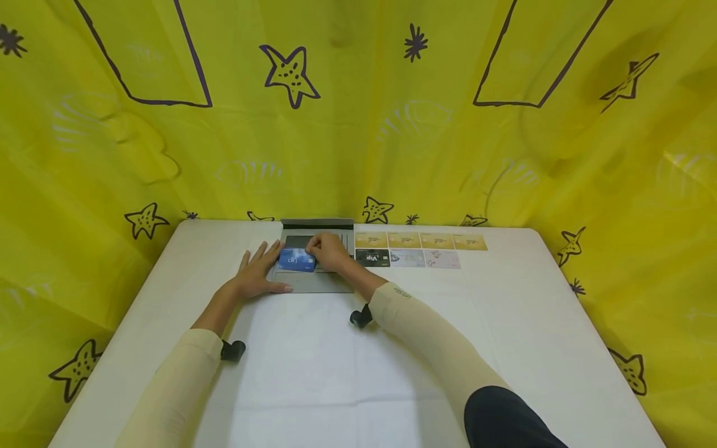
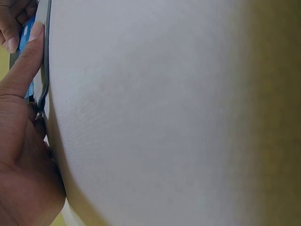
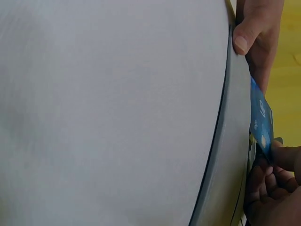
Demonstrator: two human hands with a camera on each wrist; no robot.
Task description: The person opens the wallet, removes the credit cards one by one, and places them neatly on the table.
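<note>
Pinching the blue card (image 1: 295, 260) at its right end, the thumb and a finger of the right hand (image 1: 330, 252) are clamped together on it, the other fingers curled beneath. The card is over the grey case (image 1: 313, 284) and stretches leftward from that pinch, its long axis running side to side, roughly parallel to the case's front edge. The left hand (image 1: 256, 274) has its fingers straight and spread apart, their tips just beside the card's free left end, its thumb resting at the case's front edge. Any shift of the card seems to hinge on the pinched end; whether the free end touches the case or the left fingertips, I cannot tell.
</note>
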